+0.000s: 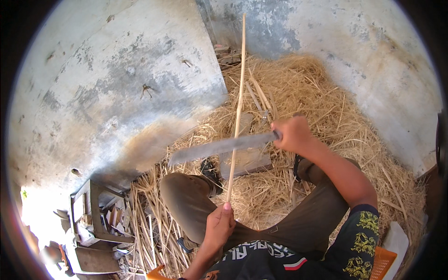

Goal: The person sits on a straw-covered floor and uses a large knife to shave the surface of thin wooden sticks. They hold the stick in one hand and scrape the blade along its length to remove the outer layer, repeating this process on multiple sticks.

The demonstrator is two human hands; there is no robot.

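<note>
My left hand (219,225) is closed around the lower end of a long, pale strip (240,98) that looks like split bamboo. The strip slants up and away from me, its far end near the back wall. In my right hand (293,134) is the dark handle of a machete (219,148). Its long blade points left and lies across the strip in this view; whether the two touch I cannot tell. Under them, between my feet, a wooden block (249,162) rests among the shavings.
Straw-like shavings (308,88) are heaped against the walls. Long split strips (156,233) lie at the left, beside a wooden frame (91,210) with scraps in it. A stained wall (116,84) stands to the left. Part of an orange plastic seat (383,261) shows behind me.
</note>
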